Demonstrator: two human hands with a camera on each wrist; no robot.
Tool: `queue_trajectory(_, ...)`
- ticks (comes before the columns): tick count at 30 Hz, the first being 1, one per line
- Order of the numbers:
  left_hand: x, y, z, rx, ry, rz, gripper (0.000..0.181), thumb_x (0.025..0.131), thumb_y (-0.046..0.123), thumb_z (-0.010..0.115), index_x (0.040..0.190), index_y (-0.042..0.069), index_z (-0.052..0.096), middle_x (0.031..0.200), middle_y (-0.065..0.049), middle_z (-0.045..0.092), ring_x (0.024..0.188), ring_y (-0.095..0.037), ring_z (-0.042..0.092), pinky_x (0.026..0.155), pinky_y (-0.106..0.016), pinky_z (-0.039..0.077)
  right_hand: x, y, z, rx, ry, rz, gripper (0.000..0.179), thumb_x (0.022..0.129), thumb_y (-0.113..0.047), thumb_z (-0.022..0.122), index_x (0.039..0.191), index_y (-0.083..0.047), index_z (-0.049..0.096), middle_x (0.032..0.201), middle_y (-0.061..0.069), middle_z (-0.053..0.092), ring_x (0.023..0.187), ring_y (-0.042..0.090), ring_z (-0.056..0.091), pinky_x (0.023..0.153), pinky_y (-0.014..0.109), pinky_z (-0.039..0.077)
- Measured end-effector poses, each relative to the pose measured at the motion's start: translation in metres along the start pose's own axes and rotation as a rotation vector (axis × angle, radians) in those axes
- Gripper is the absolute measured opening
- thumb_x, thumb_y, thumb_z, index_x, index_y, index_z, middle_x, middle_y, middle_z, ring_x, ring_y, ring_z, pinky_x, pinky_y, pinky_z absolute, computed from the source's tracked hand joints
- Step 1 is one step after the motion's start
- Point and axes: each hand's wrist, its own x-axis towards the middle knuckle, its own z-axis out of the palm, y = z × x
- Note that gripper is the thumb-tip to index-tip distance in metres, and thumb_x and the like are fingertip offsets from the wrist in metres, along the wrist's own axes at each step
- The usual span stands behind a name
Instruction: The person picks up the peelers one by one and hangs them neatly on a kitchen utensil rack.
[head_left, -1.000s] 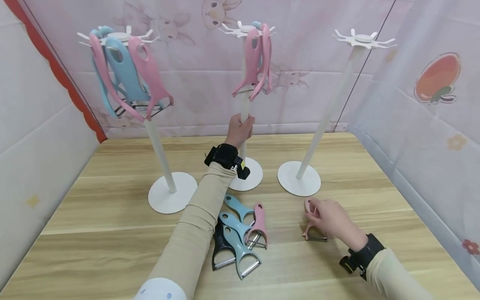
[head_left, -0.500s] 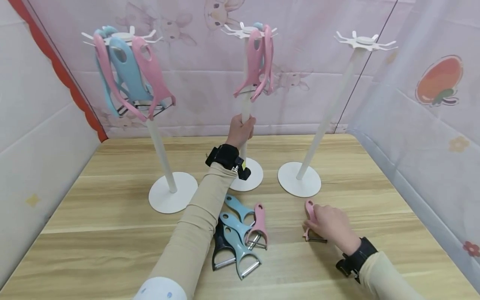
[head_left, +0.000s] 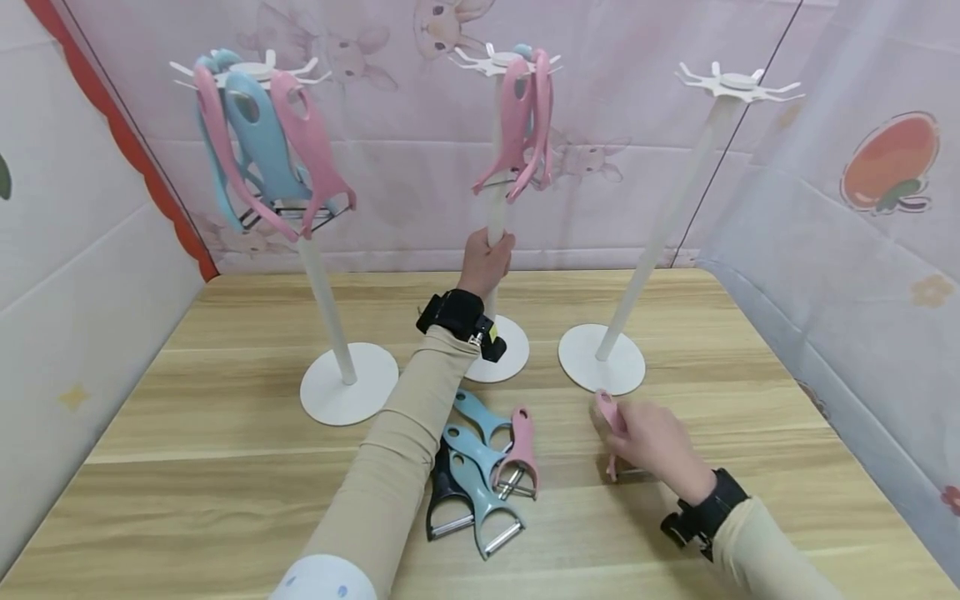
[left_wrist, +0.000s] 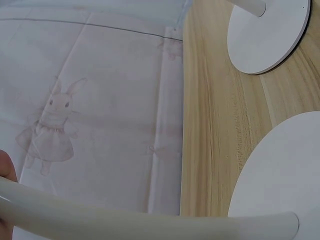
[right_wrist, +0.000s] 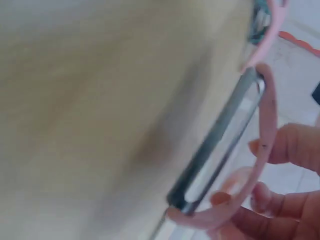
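My left hand (head_left: 483, 263) grips the white pole of the middle stand (head_left: 513, 354) below its hanging peelers. In the left wrist view, the pole (left_wrist: 150, 227) runs along the bottom, with only fingertips showing at the left. My right hand (head_left: 658, 443) pinches a pink peeler (head_left: 607, 408) over the table at the right. The right wrist view shows thumb and fingers on that peeler's pink frame (right_wrist: 268, 107), its metal blade (right_wrist: 215, 142) facing the tabletop. Pink peelers (head_left: 515, 125) and part of a blue one hang from the middle stand's hooks.
A pile of peelers, blue (head_left: 487, 500), pink (head_left: 522, 442) and black (head_left: 444, 492), lies on the wooden table (head_left: 225, 475). The left stand (head_left: 348, 383) carries several pink and blue peelers. The right stand (head_left: 602, 358) has bare hooks. Printed curtains surround the table.
My right hand has taken hold of the pink peeler and tipped its handle up off the table, moving slightly left. My left hand stays on the middle pole.
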Motion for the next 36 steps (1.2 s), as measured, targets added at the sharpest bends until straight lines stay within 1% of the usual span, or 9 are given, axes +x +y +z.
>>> queue_trajectory(4,0.0,0.0,0.0,-0.01,-0.002,-0.005,0.024,0.088,0.001,0.044,0.065,0.005,0.044,0.045,0.002,0.038,0.039,-0.006,0.036,0.044,-0.022,0.03,0.007,-0.014,-0.007,0.057,0.166,-0.077,0.016,0.071,-0.013,0.065,0.069,-0.01,0.049,0.056,-0.003,0.041,0.048,0.012,0.038,0.043,0.026,0.03)
queue_trajectory(11,0.0,0.002,0.0,-0.011,-0.001,-0.023,0.024,0.089,0.001,0.043,0.066,0.006,0.044,0.046,0.002,0.038,0.039,-0.006,0.036,0.045,-0.022,0.03,0.024,-0.051,-0.027,0.158,0.502,-0.231,0.017,0.072,-0.011,0.065,0.067,-0.01,0.048,0.054,-0.005,0.038,0.047,0.009,0.032,0.041,0.024,0.025)
queue_trajectory(16,0.001,0.0,0.0,-0.007,-0.003,-0.024,0.024,0.089,0.002,0.044,0.066,0.006,0.044,0.046,0.002,0.038,0.04,-0.007,0.036,0.045,-0.022,0.03,0.035,-0.073,-0.043,0.173,0.684,-0.342,0.015,0.073,-0.01,0.065,0.07,-0.006,0.051,0.056,-0.002,0.044,0.047,0.009,0.034,0.041,0.023,0.027)
queue_trajectory(19,0.005,-0.005,0.0,0.001,0.005,-0.034,0.025,0.089,0.004,0.045,0.065,0.008,0.044,0.046,0.002,0.039,0.04,-0.008,0.036,0.045,-0.023,0.03,0.044,-0.083,-0.054,0.166,0.767,-0.386,0.014,0.074,-0.011,0.064,0.071,-0.004,0.052,0.057,0.001,0.049,0.047,0.011,0.037,0.041,0.023,0.029)
queue_trajectory(22,0.01,-0.015,0.0,0.021,0.016,-0.036,0.025,0.089,0.007,0.046,0.065,0.01,0.044,0.047,0.002,0.039,0.041,-0.009,0.036,0.045,-0.023,0.03,0.053,-0.093,-0.066,0.153,0.848,-0.419,0.015,0.075,-0.013,0.064,0.071,-0.002,0.054,0.058,0.004,0.052,0.046,0.013,0.038,0.042,0.025,0.029)
queue_trajectory(26,0.015,-0.027,0.0,0.05,0.027,0.001,0.025,0.09,0.008,0.046,0.065,0.009,0.045,0.046,0.002,0.038,0.041,-0.009,0.036,0.044,-0.024,0.03,0.064,-0.108,-0.086,0.149,0.958,-0.467,0.016,0.076,-0.014,0.062,0.071,-0.001,0.054,0.059,0.008,0.054,0.047,0.019,0.041,0.043,0.028,0.03)
queue_trajectory(28,0.016,-0.029,0.001,0.05,0.029,0.025,0.025,0.09,0.007,0.046,0.065,0.009,0.045,0.046,0.002,0.038,0.04,-0.009,0.036,0.044,-0.024,0.03,0.069,-0.116,-0.097,0.146,1.008,-0.493,0.015,0.077,-0.014,0.06,0.071,-0.001,0.054,0.06,0.009,0.055,0.048,0.02,0.042,0.043,0.029,0.031)
queue_trajectory(30,0.016,-0.029,0.001,0.041,0.033,0.035,0.024,0.089,0.006,0.046,0.065,0.009,0.045,0.046,0.002,0.039,0.04,-0.009,0.036,0.044,-0.023,0.031,0.076,-0.125,-0.108,0.143,1.052,-0.521,0.015,0.078,-0.013,0.059,0.07,-0.001,0.054,0.06,0.01,0.056,0.049,0.022,0.044,0.044,0.03,0.033)
queue_trajectory(36,0.007,-0.014,-0.001,-0.045,-0.001,0.065,0.028,0.092,0.005,0.046,0.064,0.006,0.045,0.045,0.002,0.038,0.039,-0.009,0.037,0.043,-0.022,0.033,0.095,-0.148,-0.133,0.159,1.131,-0.58,0.015,0.079,-0.011,0.057,0.071,0.001,0.053,0.062,0.011,0.056,0.054,0.024,0.048,0.048,0.032,0.037)
